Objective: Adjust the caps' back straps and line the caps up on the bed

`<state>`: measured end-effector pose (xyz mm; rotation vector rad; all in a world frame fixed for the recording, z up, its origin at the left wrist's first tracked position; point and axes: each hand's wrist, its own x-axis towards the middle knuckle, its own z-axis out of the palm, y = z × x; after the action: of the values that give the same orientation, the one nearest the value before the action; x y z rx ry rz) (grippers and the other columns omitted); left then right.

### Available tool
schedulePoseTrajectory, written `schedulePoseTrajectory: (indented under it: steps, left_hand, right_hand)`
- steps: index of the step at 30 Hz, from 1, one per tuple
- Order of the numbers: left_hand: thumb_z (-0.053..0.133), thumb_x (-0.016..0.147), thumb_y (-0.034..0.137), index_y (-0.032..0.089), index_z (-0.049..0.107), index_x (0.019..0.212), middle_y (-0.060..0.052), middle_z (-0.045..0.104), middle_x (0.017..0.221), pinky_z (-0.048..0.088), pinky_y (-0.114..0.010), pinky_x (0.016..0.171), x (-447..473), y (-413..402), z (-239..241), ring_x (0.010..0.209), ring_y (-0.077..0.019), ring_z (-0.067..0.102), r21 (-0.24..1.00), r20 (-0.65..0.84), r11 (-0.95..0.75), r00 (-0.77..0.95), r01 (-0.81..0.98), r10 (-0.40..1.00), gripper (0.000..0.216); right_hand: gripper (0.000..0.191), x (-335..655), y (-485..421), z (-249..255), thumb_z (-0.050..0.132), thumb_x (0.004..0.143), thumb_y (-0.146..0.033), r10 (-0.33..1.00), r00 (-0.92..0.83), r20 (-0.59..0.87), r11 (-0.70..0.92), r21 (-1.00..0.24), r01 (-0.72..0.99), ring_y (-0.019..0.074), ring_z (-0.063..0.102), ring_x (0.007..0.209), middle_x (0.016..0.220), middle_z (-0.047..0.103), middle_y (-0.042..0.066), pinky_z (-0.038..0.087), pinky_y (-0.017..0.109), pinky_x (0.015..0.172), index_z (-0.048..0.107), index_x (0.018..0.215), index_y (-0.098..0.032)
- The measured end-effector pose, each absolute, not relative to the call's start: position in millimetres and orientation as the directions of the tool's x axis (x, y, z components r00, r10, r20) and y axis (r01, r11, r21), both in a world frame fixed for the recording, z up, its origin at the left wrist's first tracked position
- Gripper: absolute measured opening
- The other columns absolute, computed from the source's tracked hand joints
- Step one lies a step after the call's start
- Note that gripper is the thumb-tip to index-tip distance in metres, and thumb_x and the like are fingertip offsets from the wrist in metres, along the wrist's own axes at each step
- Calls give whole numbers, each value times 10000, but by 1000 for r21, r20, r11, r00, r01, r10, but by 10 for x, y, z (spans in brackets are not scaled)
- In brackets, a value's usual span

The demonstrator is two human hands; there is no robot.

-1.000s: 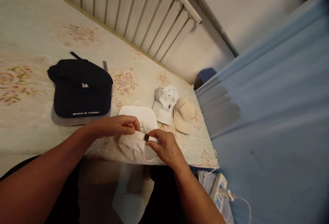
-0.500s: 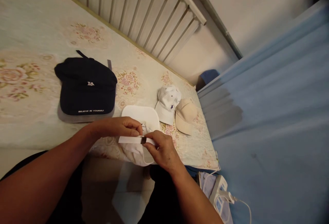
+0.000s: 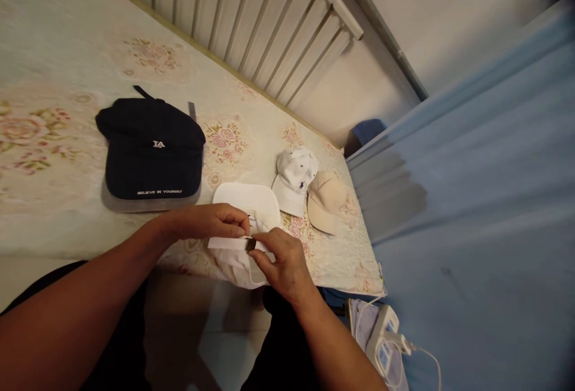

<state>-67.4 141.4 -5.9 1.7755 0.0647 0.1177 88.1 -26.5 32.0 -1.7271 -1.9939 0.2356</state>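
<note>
A white cap (image 3: 245, 198) lies at the bed's near edge, its brim pointing away from me. Its white back strap (image 3: 227, 244) runs through a dark metal buckle (image 3: 250, 244), with a loose end sticking out to the left. My left hand (image 3: 220, 221) is closed, thumb and fingers pinching the strap just beside the buckle. From the other side, my right hand (image 3: 285, 259) grips the strap at the buckle between thumb and forefinger. The lower part of the cap hangs toward my lap, partly hidden by my hands.
A dark navy cap (image 3: 155, 166) with lettering lies on the flowered bedspread (image 3: 157, 55) to the left, over a grey one. Further right sit a white cap with a small logo (image 3: 294, 178) and a beige cap (image 3: 326, 199). A blue curtain (image 3: 471, 229) and a power strip (image 3: 384, 340) are at right.
Both hands keep hold of the strap at the buckle, with barely any movement. The view has shifted very slightly.
</note>
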Motion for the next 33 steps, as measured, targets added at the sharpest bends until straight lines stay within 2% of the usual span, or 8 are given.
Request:
schedulePoseTrajectory:
  steps: [5,16,20,26,30,33]
  left_hand:
    - [540,857,418,168,634,827,6,604,766,354,-182,575,-674,1402,-67,675,-119,511,983,28,-181,993,-7,111,268]
    - [566,840,418,148,602,791,17,544,711,326,-179,546,-657,1389,-78,636,-106,455,994,13,-108,995,-2,101,277]
    - [576,837,441,149,601,796,21,538,705,325,-181,553,-664,1397,-110,626,-102,451,996,-8,-89,995,18,104,296]
    - [568,839,471,163,607,818,17,566,733,351,-194,594,-658,1405,-140,669,-121,491,995,16,-97,993,-5,119,311]
    - [576,831,446,164,601,807,22,554,726,351,-198,608,-655,1392,-123,664,-117,479,998,-13,-65,991,22,130,285]
    - [586,817,460,165,603,812,14,550,739,349,-206,608,-653,1385,-137,686,-128,473,999,-32,-32,990,37,139,295]
  right_hand:
    - [183,830,-271,299,604,856,-276,957,-29,289,157,-430,889,171,596,749,809,653,52,446,294,700,673,1006,-199]
    - [178,819,-272,250,607,864,-283,933,-57,356,207,-401,892,138,541,614,725,640,24,416,274,626,664,990,-172]
    - [169,797,-286,241,601,865,-275,918,-63,391,213,-354,910,164,551,657,710,618,27,422,307,660,652,985,-168]
    - [216,693,-309,280,516,889,-154,901,-72,427,260,-401,878,198,577,884,947,639,100,480,332,773,592,1092,-156]
    - [230,670,-319,283,516,879,-148,907,-61,417,265,-452,852,179,583,845,922,613,90,494,304,735,584,1099,-153]
    - [223,686,-318,254,532,861,-164,904,-34,427,243,-445,862,171,577,782,871,600,71,484,298,686,598,1073,-163]
